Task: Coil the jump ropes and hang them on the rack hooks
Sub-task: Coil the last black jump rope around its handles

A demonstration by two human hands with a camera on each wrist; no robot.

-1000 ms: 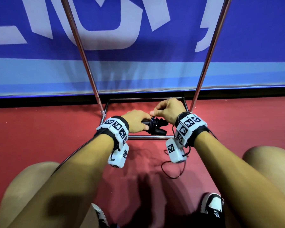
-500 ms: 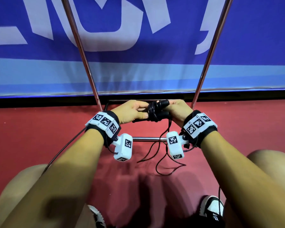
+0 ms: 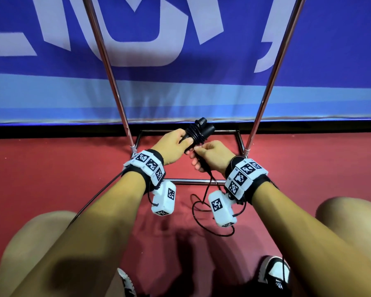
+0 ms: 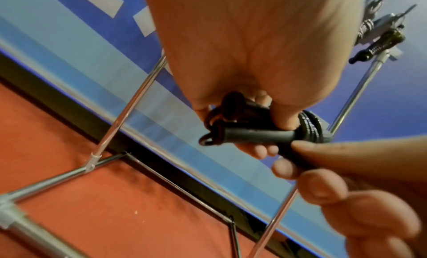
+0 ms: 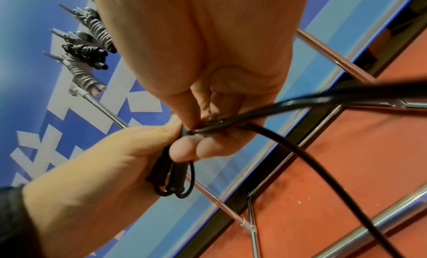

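Filling the back of the scene is the blue banner (image 3: 180,61) with its pale lettering, and below it the red floor (image 3: 51,179) runs out to both sides. Standing on that floor is the chrome rack (image 3: 266,88), two slanted poles rising off a rectangular base frame, and both hands are working right over that base. Up at the top of the rack, the right wrist view catches finished rope bundles (image 5: 85,50) already hanging from the hooks.

Now to the action: the left hand (image 3: 176,144) has its fingers curled round the two black handles (image 4: 249,134), held side by side, with several tight turns of cord wound round them just past the thumb. The wound end of the bundle pokes up and away from the hand, toward the banner.

The right hand (image 3: 210,155) sits just beside and below, touching the bundle, thumb and fingers pinching the black cord (image 5: 300,139) right where it leaves the wraps. From that pinch the loose cord drops under the right wrist and trails in slack loops on the floor (image 3: 204,217), between the person's knees.
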